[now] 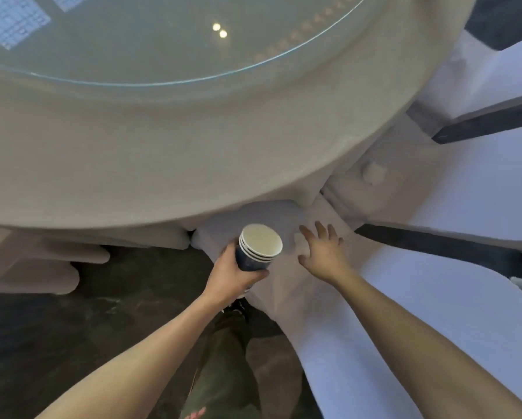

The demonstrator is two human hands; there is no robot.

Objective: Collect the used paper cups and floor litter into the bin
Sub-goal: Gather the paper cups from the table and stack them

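My left hand (229, 275) grips a stack of nested paper cups (258, 247), dark blue outside and white inside, mouths facing up toward me. The stack hangs just below the edge of the round table. To its right my right hand (323, 251) is spread open with straight fingers over a white chair cover, beside a small pale scrap (299, 238) near the fingertips. A crumpled white piece (373, 173) lies on the cloth-covered seat further up and right. No bin is in view.
A large round table (163, 152) with a beige cloth and a glass turntable (151, 43) fills the top. White-covered chairs (453, 297) crowd the right side. Dark patterned carpet (87, 322) lies below, and my trouser leg (223, 367) stands between the arms.
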